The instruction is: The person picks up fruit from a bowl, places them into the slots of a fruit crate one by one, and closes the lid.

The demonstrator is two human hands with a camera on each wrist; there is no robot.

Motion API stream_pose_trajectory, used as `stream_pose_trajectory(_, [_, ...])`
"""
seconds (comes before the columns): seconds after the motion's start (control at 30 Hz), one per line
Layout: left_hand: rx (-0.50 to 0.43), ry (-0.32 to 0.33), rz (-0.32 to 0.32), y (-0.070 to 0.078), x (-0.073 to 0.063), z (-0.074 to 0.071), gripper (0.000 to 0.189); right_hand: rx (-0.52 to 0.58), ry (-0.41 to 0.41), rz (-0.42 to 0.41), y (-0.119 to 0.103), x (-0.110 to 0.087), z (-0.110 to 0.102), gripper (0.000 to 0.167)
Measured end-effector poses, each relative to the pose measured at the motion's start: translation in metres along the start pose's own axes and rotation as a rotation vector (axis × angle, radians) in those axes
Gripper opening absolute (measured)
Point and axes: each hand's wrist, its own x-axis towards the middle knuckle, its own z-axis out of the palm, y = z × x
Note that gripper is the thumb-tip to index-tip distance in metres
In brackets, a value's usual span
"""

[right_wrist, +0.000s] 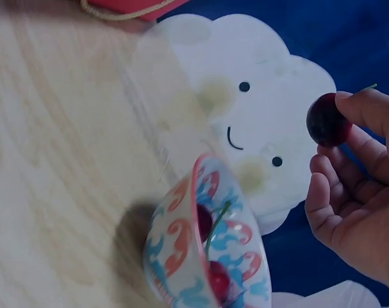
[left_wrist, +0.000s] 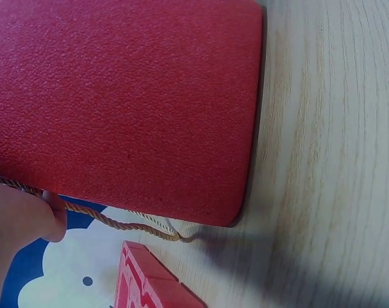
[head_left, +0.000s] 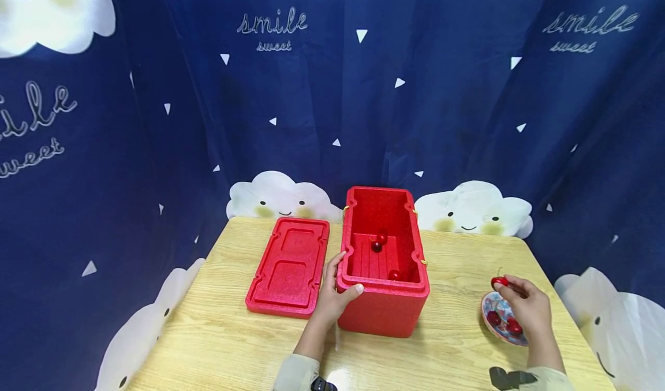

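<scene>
Above the patterned bowl, my right hand pinches a dark red cherry between thumb and fingertips, its thin stem sticking out. Two more cherries lie in the bowl, one a dark cherry and one a brighter cherry. My left hand grips the near left corner of the lidless red box, thumb against its front and fingers along its left side. Inside the box, a pair of cherries sits together toward the middle and a single cherry lies by the near wall.
The red lid lies flat on the wooden table, left of the box. A twisted gold cord hangs along the box's side. A dark blue curtain with clouds stands behind the table and at its sides.
</scene>
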Motion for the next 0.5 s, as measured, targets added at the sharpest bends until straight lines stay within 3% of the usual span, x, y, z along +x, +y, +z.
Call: stream_pose_trajectory(0.5, [-0.007, 0.004, 0.003, 0.0, 0.0, 0.001, 0.077, 0.085, -0.107, -0.101, -0.039, 0.0, 0.008, 0.052])
